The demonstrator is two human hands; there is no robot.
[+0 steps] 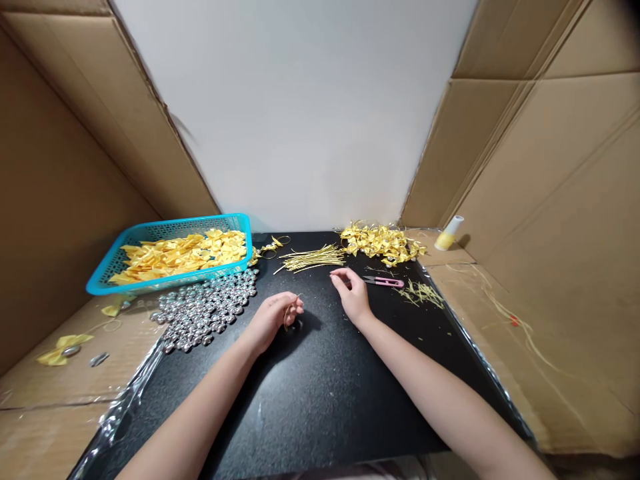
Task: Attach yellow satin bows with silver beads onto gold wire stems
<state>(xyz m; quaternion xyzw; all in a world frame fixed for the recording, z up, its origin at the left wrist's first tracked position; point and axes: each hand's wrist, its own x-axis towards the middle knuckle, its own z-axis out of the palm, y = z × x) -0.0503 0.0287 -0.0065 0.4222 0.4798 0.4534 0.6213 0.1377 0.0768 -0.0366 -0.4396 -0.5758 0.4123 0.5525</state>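
Observation:
My left hand (277, 317) is closed on a thin gold elastic cord (287, 315), which curls out between the fingers above the black mat. Further right, my right hand (353, 293) has its thumb and fingertips together in a pinch; whatever is between them, if anything, is too small to make out. Just beyond it lies a bundle of gold cords (313, 258). Pink-handled thread snips (384, 281) rest to the right of that hand, blades toward it. Many silver beads (210, 310) are spread left of my left hand.
A blue basket (105, 283) of yellow ribbon bows (180, 257) stands at the back left. Finished-looking bows with beads (383, 241) are heaped at the back right, near cord clippings (423, 293). A thread spool (449, 235) stands on cardboard. Cardboard walls (560, 200) flank the black mat (310, 407).

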